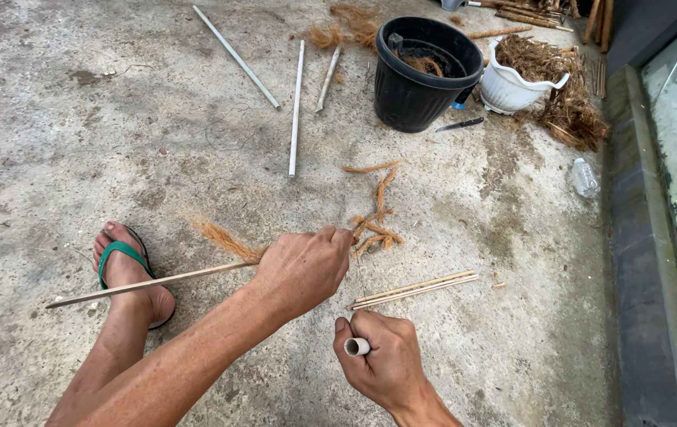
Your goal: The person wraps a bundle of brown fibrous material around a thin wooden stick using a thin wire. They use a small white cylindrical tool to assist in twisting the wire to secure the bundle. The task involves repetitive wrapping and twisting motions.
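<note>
My left hand point(303, 269) is closed around a thin bamboo stick point(141, 285) that points left over my foot, together with a tuft of brown coconut fibre point(224, 237). More twisted fibre point(374, 225) lies on the concrete floor just past its fingers. My right hand point(386, 360) is lower and nearer to me, closed around a short white tube point(357, 346) whose open end faces the camera. The two hands are close together but do not touch.
A few thin bamboo sticks point(414, 289) lie right of my hands. Farther off are white pipes point(296, 103), a black pot point(425, 75), a white pot of fibre point(512, 83), a knife point(461, 124) and a plastic bottle point(584, 178). My sandalled foot point(125, 269) is left; a dark ledge point(631, 237) runs along the right.
</note>
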